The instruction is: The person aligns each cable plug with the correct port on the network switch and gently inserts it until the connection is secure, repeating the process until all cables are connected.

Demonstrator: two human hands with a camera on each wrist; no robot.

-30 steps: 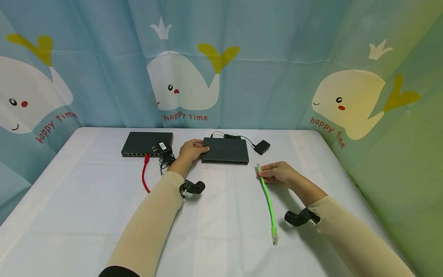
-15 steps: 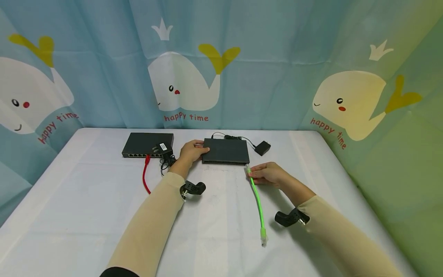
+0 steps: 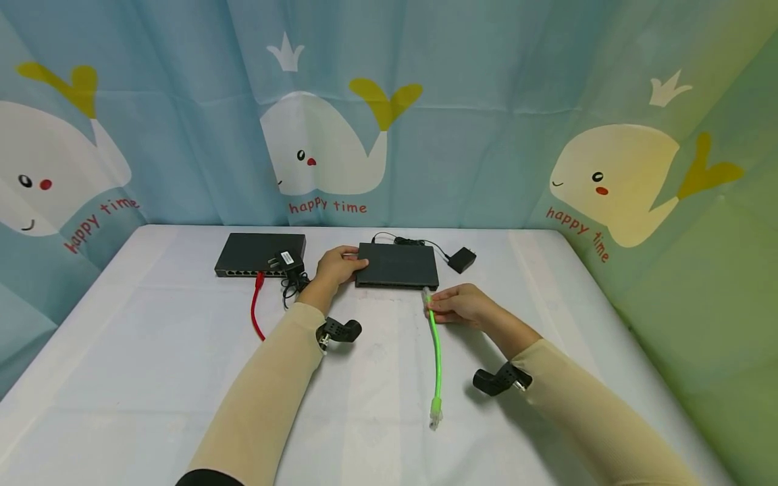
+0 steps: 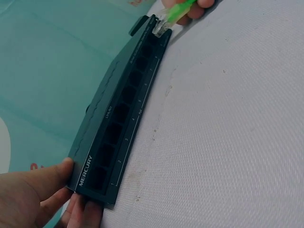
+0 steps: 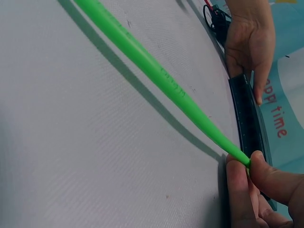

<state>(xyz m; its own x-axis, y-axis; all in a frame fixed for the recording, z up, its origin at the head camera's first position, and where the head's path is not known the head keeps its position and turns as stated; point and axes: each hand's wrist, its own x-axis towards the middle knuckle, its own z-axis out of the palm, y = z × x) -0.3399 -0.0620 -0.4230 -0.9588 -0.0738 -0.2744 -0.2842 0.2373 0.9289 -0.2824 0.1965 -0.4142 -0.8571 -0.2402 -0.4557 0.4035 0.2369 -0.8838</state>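
A black network switch (image 3: 398, 264) lies on the white table. My left hand (image 3: 331, 270) holds its left end, thumb on top and fingers beneath in the left wrist view. Its row of ports (image 4: 128, 95) faces the near side, beside a MERCURY label. Between thumb and fingers, my right hand (image 3: 462, 307) pinches a short green Ethernet cable (image 3: 436, 358) close to one plug. That clear plug (image 4: 164, 26) is at the far right end of the port row; whether it sits inside a port I cannot tell. The cable's other plug (image 3: 435, 418) points toward me, loose.
A second black switch (image 3: 258, 251) stands at the left with a red cable (image 3: 255, 307) plugged in. A black power adapter (image 3: 287, 260) lies at its front corner with a coiled cord. Another adapter (image 3: 461, 260) lies right of the held switch, its cord running behind it.
My right hand has moved left with the green cable, bringing its plug from right of the switch to the switch's front right corner. My left hand has stayed on the switch.
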